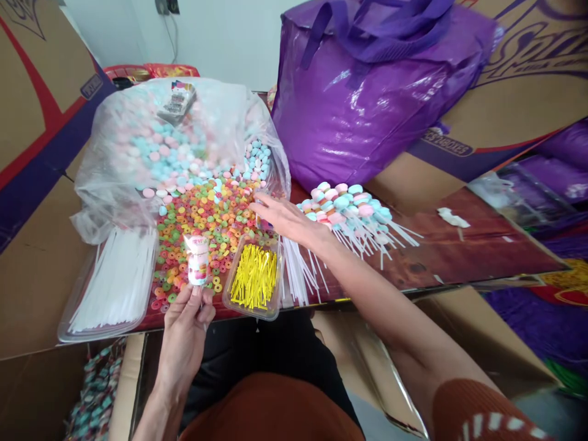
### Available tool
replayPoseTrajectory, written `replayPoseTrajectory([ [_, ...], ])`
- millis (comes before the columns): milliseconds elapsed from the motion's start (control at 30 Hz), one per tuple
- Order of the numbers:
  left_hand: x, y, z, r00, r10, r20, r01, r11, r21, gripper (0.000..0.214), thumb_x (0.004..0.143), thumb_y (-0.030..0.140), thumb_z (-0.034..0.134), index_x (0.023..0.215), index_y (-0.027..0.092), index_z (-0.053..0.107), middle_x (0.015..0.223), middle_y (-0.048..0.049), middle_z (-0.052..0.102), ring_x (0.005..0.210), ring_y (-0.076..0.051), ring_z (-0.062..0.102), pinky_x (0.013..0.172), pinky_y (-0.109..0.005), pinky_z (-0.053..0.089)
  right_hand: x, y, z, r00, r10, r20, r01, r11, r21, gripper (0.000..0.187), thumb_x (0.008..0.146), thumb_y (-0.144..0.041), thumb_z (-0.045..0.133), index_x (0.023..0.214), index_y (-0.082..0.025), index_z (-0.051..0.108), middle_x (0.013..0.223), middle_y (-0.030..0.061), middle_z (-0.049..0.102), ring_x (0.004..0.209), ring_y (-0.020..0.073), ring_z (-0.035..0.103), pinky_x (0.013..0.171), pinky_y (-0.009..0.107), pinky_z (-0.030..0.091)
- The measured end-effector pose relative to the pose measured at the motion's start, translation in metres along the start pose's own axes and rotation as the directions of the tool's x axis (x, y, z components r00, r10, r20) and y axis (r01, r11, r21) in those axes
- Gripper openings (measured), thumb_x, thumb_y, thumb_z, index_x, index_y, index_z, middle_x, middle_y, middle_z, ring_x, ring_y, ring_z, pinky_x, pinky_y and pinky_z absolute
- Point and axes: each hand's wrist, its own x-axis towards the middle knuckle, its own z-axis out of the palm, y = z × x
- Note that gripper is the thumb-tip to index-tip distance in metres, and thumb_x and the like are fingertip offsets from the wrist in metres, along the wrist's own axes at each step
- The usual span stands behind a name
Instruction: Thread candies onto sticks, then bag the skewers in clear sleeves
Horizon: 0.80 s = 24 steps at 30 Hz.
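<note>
My left hand (187, 327) is closed at the table's front edge, its thumb and fingers pinching the lower end of a marshmallow lollipop. The marshmallow lollipop (198, 263) stands upright inside a small clear printed bag with a loose top. Over the right side of the ring-shaped gummies (202, 214), my right hand (282, 217) reaches out with its fingers stretched. It hovers at or touches a small printed packet (263, 224), partly hidden beneath it. Just below that hand sits a clear tub (228, 300) of yellow twist ties (254, 277).
A large clear bag (110, 135) of pastel marshmallows lies open at the back. White sticks (114, 282) fill a tray on the left. Assembled marshmallow sticks (349, 208) are piled on the right. A purple bag (367, 104) and cardboard boxes (41, 122) border the table.
</note>
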Motion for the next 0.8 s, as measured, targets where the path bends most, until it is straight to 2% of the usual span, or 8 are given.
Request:
replayPoseTrajectory([
  [67,0.001,-0.001,0.005,1.0,-0.023,-0.019,0.023,1.0,-0.008,0.031,0.065,0.028,0.086,0.07,0.014,0.059,0.066,0.0013,0.053,0.052,-0.003,0.034,0.047,-0.015,0.031,-0.024,-0.015,-0.002,0.999,0.045,0.0,-0.045,0.999,-0.016,0.03,0.095,-0.003,0.035,0.107,-0.015,0.059,0.107,0.011,0.058,0.081,0.0165,0.052,0.07,0.032,0.04],
  [100,0.001,-0.001,0.009,0.999,-0.026,-0.024,0.026,1.0,-0.005,0.032,0.064,0.027,0.087,0.069,0.014,0.058,0.065,0.0018,0.052,0.052,-0.003,0.034,0.047,-0.014,0.03,-0.035,-0.023,-0.001,0.999,0.022,0.046,-0.022,1.0,0.011,0.025,0.096,-0.005,0.038,0.099,-0.014,0.062,0.101,0.0098,0.059,0.078,0.0155,0.051,0.069,0.031,0.039],
  [167,0.001,-0.002,0.015,1.0,-0.022,-0.02,0.022,1.0,0.008,0.033,0.064,0.026,0.086,0.068,0.014,0.056,0.063,0.0023,0.052,0.052,-0.003,0.033,0.047,-0.014,0.029,-0.053,-0.038,0.008,0.983,-0.102,0.149,0.09,0.992,0.085,0.019,0.095,-0.007,0.049,0.089,-0.015,0.066,0.092,0.0064,0.06,0.079,0.0155,0.052,0.073,0.031,0.039],
  [233,0.0,-0.003,0.022,1.0,-0.014,0.002,0.013,0.999,0.032,0.033,0.064,0.027,0.085,0.067,0.014,0.055,0.062,0.0026,0.051,0.051,-0.003,0.033,0.047,-0.014,0.03,-0.062,-0.048,0.022,0.964,-0.187,0.19,0.168,0.98,0.111,0.015,0.091,-0.008,0.056,0.088,-0.016,0.068,0.09,0.0053,0.061,0.084,0.0168,0.053,0.076,0.032,0.038],
  [367,-0.001,-0.007,0.03,0.999,0.02,0.028,-0.023,0.994,0.108,0.032,0.066,0.028,0.082,0.066,0.014,0.054,0.061,0.0033,0.051,0.05,-0.003,0.032,0.045,-0.014,0.027,-0.061,-0.053,0.048,0.968,-0.195,0.157,0.18,0.978,0.106,0.02,0.092,-0.007,0.053,0.085,-0.016,0.07,0.089,0.0054,0.062,0.082,0.0171,0.051,0.072,0.031,0.035],
  [467,-0.001,-0.008,0.028,0.999,0.034,0.026,-0.037,0.991,0.132,0.031,0.067,0.029,0.082,0.069,0.014,0.055,0.062,0.0031,0.052,0.049,-0.002,0.032,0.045,-0.014,0.025,-0.056,-0.051,0.058,0.971,-0.2,0.133,0.19,0.978,0.089,0.025,0.093,-0.004,0.048,0.08,-0.015,0.067,0.082,0.004,0.06,0.073,0.0156,0.048,0.066,0.03,0.031],
  [633,0.002,-0.006,0.02,1.0,0.027,0.008,-0.028,0.989,0.143,0.031,0.066,0.03,0.082,0.071,0.014,0.055,0.063,0.0025,0.054,0.048,-0.002,0.031,0.045,-0.015,0.025,-0.057,-0.049,0.063,0.982,-0.172,0.072,0.169,0.984,0.05,0.021,0.092,0.001,0.045,0.09,-0.011,0.062,0.085,0.0062,0.06,0.073,0.016,0.046,0.067,0.03,0.031],
  [800,0.003,-0.006,0.019,1.0,0.026,-0.005,-0.025,0.99,0.14,0.03,0.068,0.03,0.081,0.074,0.015,0.055,0.065,0.0026,0.055,0.048,-0.001,0.031,0.046,-0.014,0.027,-0.057,-0.053,0.06,0.963,-0.251,0.096,0.241,0.965,0.101,0.019,0.093,-0.006,0.05,0.092,-0.015,0.066,0.093,0.0054,0.06,0.079,0.0161,0.049,0.067,0.028,0.032],
])
